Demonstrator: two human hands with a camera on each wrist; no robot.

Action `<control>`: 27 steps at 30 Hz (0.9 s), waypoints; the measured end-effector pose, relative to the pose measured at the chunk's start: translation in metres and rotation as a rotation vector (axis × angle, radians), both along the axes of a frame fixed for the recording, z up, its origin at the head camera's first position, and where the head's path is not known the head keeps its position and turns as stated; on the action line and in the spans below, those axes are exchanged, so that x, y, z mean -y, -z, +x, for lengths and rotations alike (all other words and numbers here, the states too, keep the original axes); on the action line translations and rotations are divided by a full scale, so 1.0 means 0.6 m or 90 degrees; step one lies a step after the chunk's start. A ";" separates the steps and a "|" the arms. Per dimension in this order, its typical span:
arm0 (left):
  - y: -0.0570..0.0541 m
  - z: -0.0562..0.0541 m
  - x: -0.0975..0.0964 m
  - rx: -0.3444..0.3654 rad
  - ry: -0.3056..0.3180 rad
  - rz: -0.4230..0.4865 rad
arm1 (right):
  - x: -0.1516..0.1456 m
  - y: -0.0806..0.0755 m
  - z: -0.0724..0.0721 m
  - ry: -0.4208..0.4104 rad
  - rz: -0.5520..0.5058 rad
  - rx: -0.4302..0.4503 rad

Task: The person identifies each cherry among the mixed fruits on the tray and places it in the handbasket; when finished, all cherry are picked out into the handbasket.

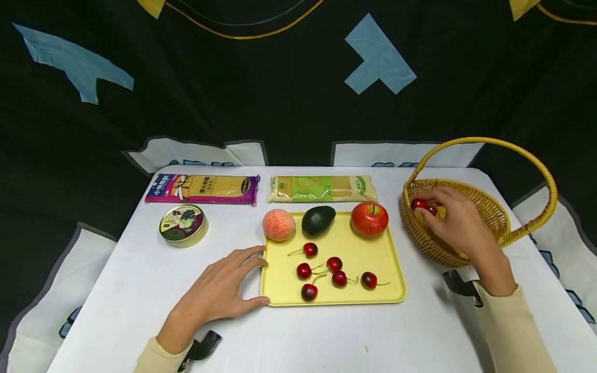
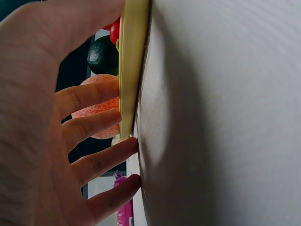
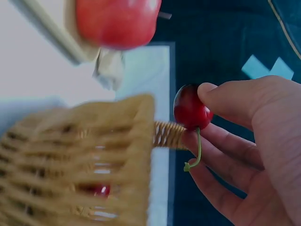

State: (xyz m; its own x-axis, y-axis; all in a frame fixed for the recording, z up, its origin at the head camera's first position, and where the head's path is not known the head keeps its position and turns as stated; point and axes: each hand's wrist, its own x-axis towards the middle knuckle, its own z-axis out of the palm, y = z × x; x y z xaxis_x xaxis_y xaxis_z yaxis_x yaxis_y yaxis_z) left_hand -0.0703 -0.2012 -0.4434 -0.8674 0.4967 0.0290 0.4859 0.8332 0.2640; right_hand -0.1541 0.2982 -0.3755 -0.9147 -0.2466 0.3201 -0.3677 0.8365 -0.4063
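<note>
Only R wrist cam shows stem (image 3: 199, 146) on cherry (image 3: 186, 106) my R hand (image 1: 454, 220) pinches; L hand (image 1: 219, 287) spread, touching tray (image 1: 373, 254) to its R.

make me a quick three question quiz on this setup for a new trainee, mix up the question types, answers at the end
1. How many cherries lie on the yellow tray?

2. True or false: the avocado sits between the peach and the apple.

3. At the wicker basket, what does the right hand pinch?
A) the avocado
B) a cherry
C) the round tin

Key: 1. Six. 2. True. 3. B.
</note>
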 end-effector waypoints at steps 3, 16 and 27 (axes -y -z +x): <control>0.000 0.000 0.000 0.000 -0.002 -0.003 | -0.016 0.008 -0.007 0.014 -0.005 0.021; 0.001 0.001 0.000 -0.001 0.000 -0.002 | -0.060 0.044 -0.028 0.071 0.012 0.107; 0.002 0.000 0.000 -0.007 0.003 0.000 | -0.081 0.062 -0.034 0.060 0.024 0.121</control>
State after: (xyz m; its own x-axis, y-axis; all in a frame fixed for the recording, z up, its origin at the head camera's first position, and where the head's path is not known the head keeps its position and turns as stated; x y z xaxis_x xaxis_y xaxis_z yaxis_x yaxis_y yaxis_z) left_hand -0.0703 -0.2012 -0.4447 -0.8646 0.5010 0.0384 0.4929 0.8309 0.2581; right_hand -0.1742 0.3470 -0.4126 -0.9774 -0.1651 0.1323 -0.2066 0.8796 -0.4286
